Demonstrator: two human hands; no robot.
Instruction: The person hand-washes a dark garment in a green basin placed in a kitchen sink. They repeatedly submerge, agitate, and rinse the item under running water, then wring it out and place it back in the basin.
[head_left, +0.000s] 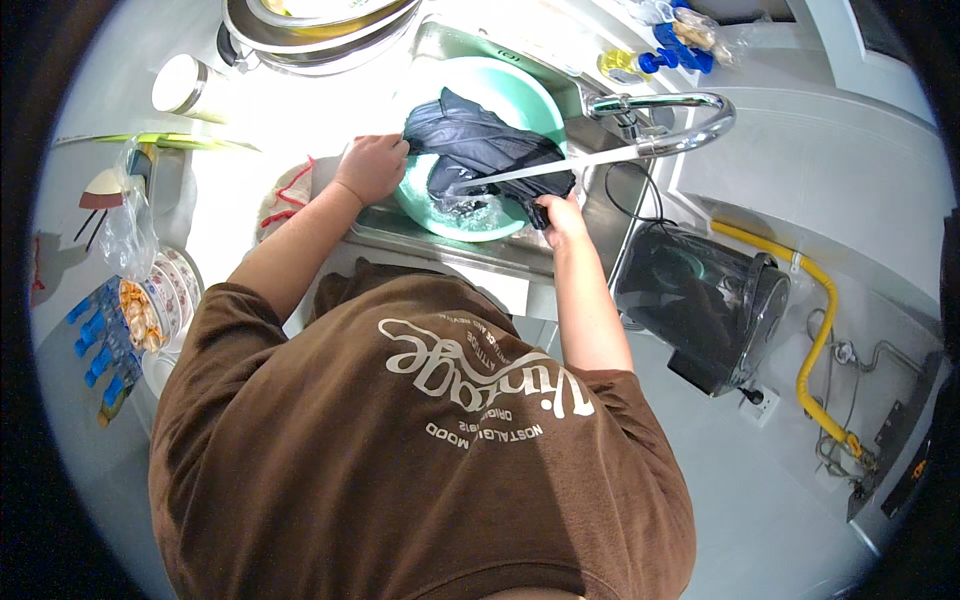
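Observation:
A dark cloth (487, 135), wet in its lower part, is stretched across a mint-green plastic basin (536, 86) that stands in a stainless-steel sink (465, 251). My left hand (373, 166) grips the cloth's edge at the basin's left rim. At the lower right rim my right hand (561, 217) is closed on a bunched end of the same cloth. From the chrome faucet (694, 127) at the right, a stream of water runs over the cloth and splashes into the basin. The basin's bottom is partly hidden by the cloth.
Stacked metal pans (322, 37) and a white canister (187, 88) stand on the counter at upper left. A mesh bag with red trim (289, 191) lies beside my left forearm. A yellow pump bottle (624, 66) is behind the faucet. A black appliance (697, 300) is right of the sink.

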